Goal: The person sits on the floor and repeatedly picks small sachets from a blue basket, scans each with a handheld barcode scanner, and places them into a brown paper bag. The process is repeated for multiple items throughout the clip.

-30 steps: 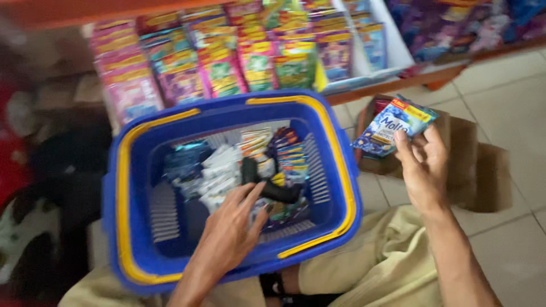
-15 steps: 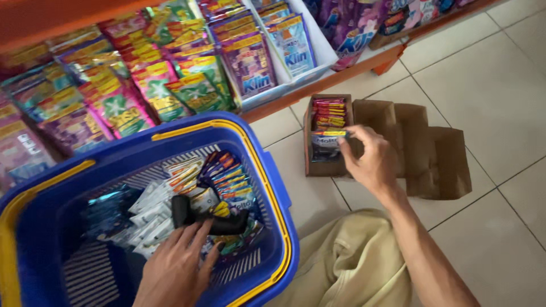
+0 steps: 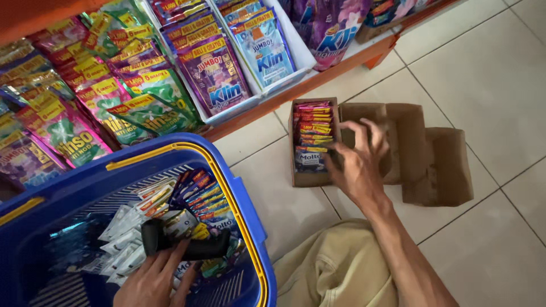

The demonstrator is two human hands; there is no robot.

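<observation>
Over cardboard box [image 3: 310, 176], right hand [image 3: 358, 162] fingers spread, left hand [image 3: 151, 281] on black handle [image 3: 187, 247]

The right hand [image 3: 357, 165] rests open at the cardboard box [image 3: 310, 177] of sachets [image 3: 311, 133]; the left hand [image 3: 151, 281] grips a black handle [image 3: 187, 244] inside the blue basket [image 3: 239, 199].

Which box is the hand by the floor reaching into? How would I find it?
Look at the tiled floor below the orange shelf. The small brown cardboard box lies there, touched by the right hand. Unlike the flattened cardboard beside it, it holds a row of sachets.
</observation>
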